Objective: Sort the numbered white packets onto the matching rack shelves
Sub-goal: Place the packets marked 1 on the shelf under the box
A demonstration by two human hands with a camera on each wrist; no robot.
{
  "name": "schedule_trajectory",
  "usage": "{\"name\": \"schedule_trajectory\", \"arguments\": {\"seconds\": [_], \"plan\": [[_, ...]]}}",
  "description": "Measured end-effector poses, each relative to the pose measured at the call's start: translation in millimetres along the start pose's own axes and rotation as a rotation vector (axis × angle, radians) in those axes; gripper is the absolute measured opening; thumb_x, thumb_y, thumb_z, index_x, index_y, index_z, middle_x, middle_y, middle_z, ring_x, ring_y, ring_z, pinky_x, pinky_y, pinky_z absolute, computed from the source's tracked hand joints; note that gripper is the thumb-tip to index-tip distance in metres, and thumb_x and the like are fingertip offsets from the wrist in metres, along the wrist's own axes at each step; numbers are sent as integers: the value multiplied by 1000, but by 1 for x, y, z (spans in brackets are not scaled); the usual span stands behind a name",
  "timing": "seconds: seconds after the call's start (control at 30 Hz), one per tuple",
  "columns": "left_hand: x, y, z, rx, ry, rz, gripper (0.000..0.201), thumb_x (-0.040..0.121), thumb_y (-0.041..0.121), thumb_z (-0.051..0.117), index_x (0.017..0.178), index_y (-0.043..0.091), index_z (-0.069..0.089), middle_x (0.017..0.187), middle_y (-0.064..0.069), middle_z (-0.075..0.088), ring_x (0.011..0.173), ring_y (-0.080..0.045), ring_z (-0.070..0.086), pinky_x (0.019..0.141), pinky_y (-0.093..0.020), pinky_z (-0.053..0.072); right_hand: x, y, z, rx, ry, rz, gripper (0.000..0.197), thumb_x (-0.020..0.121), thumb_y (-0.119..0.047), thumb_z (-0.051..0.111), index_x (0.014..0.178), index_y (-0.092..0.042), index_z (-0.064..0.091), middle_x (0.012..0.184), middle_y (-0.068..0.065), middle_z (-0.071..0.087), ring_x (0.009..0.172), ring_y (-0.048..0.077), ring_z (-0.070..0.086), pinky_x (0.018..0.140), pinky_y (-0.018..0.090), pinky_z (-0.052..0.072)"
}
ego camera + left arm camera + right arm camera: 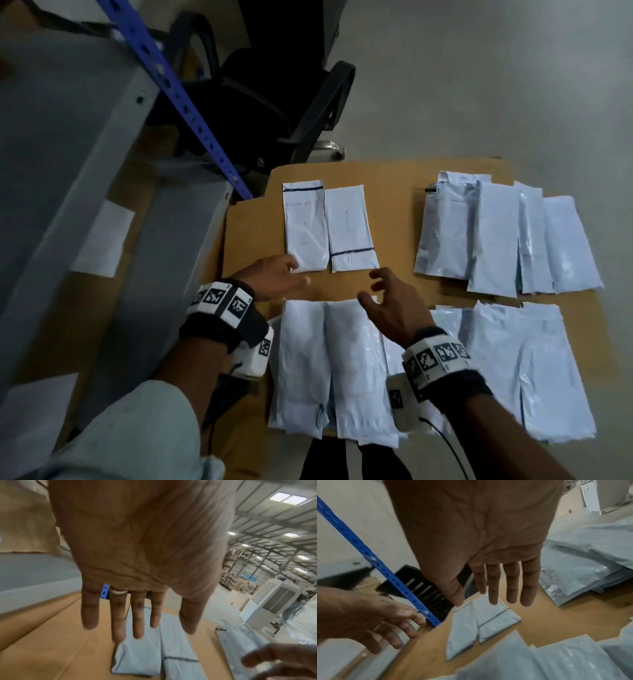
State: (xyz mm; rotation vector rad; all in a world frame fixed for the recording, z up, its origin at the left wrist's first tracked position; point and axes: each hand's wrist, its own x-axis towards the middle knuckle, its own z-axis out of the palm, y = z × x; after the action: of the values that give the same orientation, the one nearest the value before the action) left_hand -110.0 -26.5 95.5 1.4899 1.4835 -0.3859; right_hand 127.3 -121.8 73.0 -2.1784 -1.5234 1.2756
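Note:
Numbered white packets lie in four groups on a brown cardboard sheet (394, 212). At the far left is a pair, one packet (305, 228) beside another (349, 228). My left hand (291, 272) hovers with straight fingers at the near-left corner of that pair (137, 658) and holds nothing. My right hand (375, 287) is spread just right of it, above the near-left stack (329, 370), also holding nothing. The right wrist view shows the right hand's fingers (494, 588) straight above the pair (462, 631). The grey rack shelves (68, 137) stand at the left.
A blue perforated rack upright (178, 96) slants down to the cardboard's far-left corner. A black office chair (274, 102) stands behind it. More packets lie far right (496, 236) and near right (531, 370). White paper labels (102, 240) lie on the rack shelf.

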Motion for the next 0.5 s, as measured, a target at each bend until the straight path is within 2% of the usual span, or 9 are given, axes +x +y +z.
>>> {"name": "schedule_trajectory", "arguments": {"seconds": [0.1, 0.17, 0.23, 0.27, 0.33, 0.37, 0.43, 0.5], "plan": [[50, -15, 18, 52, 176, -40, 50, 85, 56, 66, 127, 29, 57, 124, 2, 62, 107, -20, 60, 91, -35, 51, 51, 19, 15, -200, -41, 0, 65, 97, -40, 58, 154, -21, 33, 149, 12, 47, 134, 34, 46, 105, 49, 45], [75, -23, 29, 64, 273, -83, 55, 75, 67, 61, 119, 35, 58, 123, 3, 62, 107, -23, 60, 95, -42, 51, 78, 28, 24, -321, -60, -7, 72, 99, -39, 55, 161, -28, 18, 167, 13, 19, 152, 36, 17, 116, 53, 33], [94, -28, 39, 97, 354, -144, 56, 75, 70, 58, 119, 35, 57, 127, 2, 59, 111, -26, 59, 99, -45, 48, 103, 35, 33, -457, -98, -35, 76, 101, -39, 51, 162, -34, 5, 171, 9, -7, 156, 34, -10, 121, 56, 24], [104, -31, 42, 130, 387, -170, 55, 79, 70, 56, 121, 33, 57, 130, 1, 58, 115, -28, 57, 102, -47, 44, 114, 39, 38, -511, -114, -48, 78, 102, -38, 50, 162, -36, 1, 170, 8, -14, 155, 34, -16, 121, 58, 23], [120, -33, 46, 200, 394, -237, 55, 84, 72, 51, 120, 31, 61, 132, 0, 57, 120, -30, 54, 106, -48, 37, 132, 45, 45, -588, -136, -64, 81, 101, -39, 52, 161, -39, -3, 169, 10, -18, 155, 37, -17, 119, 61, 26], [126, -33, 47, 203, 386, -266, 54, 85, 74, 49, 114, 31, 64, 129, 0, 60, 118, -30, 56, 106, -48, 36, 138, 47, 48, -617, -146, -73, 82, 101, -39, 52, 161, -39, -3, 169, 12, -16, 155, 39, -15, 118, 60, 29], [142, -36, 51, 136, 374, -280, 50, 84, 74, 47, 96, 30, 69, 117, 2, 67, 108, -28, 61, 103, -48, 38, 145, 50, 50, -631, -151, -83, 80, 101, -37, 53, 161, -39, 0, 169, 15, -6, 155, 40, -1, 114, 54, 37], [152, -36, 54, 74, 370, -283, 52, 82, 75, 46, 93, 29, 68, 113, 2, 68, 105, -28, 63, 101, -49, 43, 148, 52, 50, -567, -129, -102, 74, 101, -30, 54, 161, -38, 11, 167, 14, 8, 149, 39, 18, 106, 49, 45]]}}
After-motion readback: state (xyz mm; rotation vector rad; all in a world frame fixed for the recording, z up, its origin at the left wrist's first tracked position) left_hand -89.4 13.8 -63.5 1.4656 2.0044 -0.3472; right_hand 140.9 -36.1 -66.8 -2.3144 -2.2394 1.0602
